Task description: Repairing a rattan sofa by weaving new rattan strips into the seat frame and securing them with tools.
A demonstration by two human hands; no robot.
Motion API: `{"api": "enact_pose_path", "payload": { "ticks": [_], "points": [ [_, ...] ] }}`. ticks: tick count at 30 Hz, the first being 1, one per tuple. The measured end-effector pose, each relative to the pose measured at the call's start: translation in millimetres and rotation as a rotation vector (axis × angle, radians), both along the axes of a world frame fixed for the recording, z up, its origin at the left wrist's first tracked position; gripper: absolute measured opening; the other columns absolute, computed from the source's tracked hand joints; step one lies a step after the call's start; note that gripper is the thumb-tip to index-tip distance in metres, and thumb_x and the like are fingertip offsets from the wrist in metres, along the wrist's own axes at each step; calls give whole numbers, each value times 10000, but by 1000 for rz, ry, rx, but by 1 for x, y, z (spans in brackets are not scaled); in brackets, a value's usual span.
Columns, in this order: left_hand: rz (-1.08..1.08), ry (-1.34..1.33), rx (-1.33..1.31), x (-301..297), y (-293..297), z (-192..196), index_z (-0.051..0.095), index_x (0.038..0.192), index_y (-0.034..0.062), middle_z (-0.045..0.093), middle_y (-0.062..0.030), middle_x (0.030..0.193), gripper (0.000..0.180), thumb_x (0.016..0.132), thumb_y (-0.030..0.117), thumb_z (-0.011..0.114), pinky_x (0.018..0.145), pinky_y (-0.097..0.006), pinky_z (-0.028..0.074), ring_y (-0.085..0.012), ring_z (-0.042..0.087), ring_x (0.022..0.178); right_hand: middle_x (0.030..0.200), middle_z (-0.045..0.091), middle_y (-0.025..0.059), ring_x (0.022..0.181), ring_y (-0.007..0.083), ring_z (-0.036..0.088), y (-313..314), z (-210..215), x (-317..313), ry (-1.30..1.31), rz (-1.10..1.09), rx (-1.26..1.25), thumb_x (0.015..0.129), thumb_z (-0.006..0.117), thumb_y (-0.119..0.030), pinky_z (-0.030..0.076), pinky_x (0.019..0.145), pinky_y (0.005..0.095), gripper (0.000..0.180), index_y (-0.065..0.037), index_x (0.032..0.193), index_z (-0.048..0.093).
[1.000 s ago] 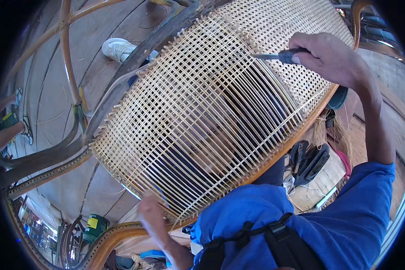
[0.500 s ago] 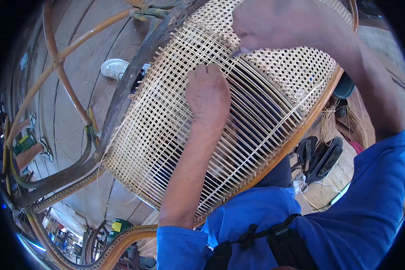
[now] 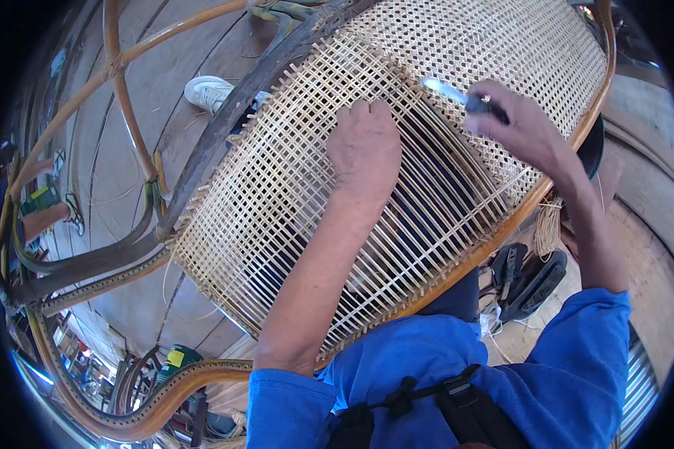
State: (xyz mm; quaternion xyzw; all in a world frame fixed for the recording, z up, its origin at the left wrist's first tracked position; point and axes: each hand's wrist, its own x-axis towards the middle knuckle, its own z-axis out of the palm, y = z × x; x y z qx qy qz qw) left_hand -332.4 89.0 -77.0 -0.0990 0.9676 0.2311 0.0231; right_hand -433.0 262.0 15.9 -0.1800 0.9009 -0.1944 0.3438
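A wooden-framed panel of woven cane (image 3: 292, 135) lies across my lap, part tight lattice, part loose parallel strands (image 3: 434, 165). My left hand (image 3: 365, 150) is closed in a fist on the lattice, at the edge of the open strands; its fingertips are hidden. In my right hand (image 3: 524, 131) is a knife (image 3: 449, 91) with a dark handle and a bright, slightly blurred blade. The blade points left, over the finished cane section (image 3: 502, 45) close to the seam. Dark gaps show between the unfilled strands.
Curved wooden chair frames (image 3: 108, 71) stand at the left. A white shoe (image 3: 208, 91) shows past the panel. Another person's leg (image 3: 45, 223) is at the far left. Black sandals (image 3: 528, 280) and a bundle of cane strands (image 3: 547, 228) lie at the right.
My right hand has drawn back to the right from the top of the weave, and the knife now shows in it. My left fist stays at the same part of the lattice.
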Motion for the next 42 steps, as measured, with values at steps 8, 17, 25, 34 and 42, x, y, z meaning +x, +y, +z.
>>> {"api": "enact_pose_path", "payload": {
  "ticks": [8,17,25,34,42],
  "points": [
    [-54,-79,8,-11,-1,-1,606,801,48,617,-134,818,132,795,169,553,688,-434,499,-311,609,780,808,610,197,774,359,596,-6,-15,22,65,241,91,873,536,-258,465,712,441,254,-25,960,591],
    [-75,-36,-3,-18,5,-2,605,777,24,610,-138,787,81,747,57,537,613,-389,527,-280,629,768,770,611,203,753,367,602,-13,-8,23,-13,155,114,893,507,-261,466,708,453,274,-6,944,592],
    [3,58,18,-11,10,-12,588,779,62,589,-118,743,91,786,149,563,639,-410,489,-298,601,706,773,619,215,760,366,611,-12,-18,20,45,203,87,893,505,-262,474,725,448,293,11,909,612],
    [22,43,58,-10,9,-12,595,781,62,582,-118,746,80,781,139,574,646,-410,485,-299,596,704,732,611,228,692,355,614,-17,-22,24,-75,78,65,901,490,-275,479,703,432,337,37,894,615],
    [25,86,90,-10,11,-4,581,828,49,578,-112,836,88,771,115,573,652,-407,496,-279,590,814,673,541,172,598,270,521,-3,-17,22,-52,86,58,893,508,-272,413,604,382,288,12,915,553]
  ]
}}
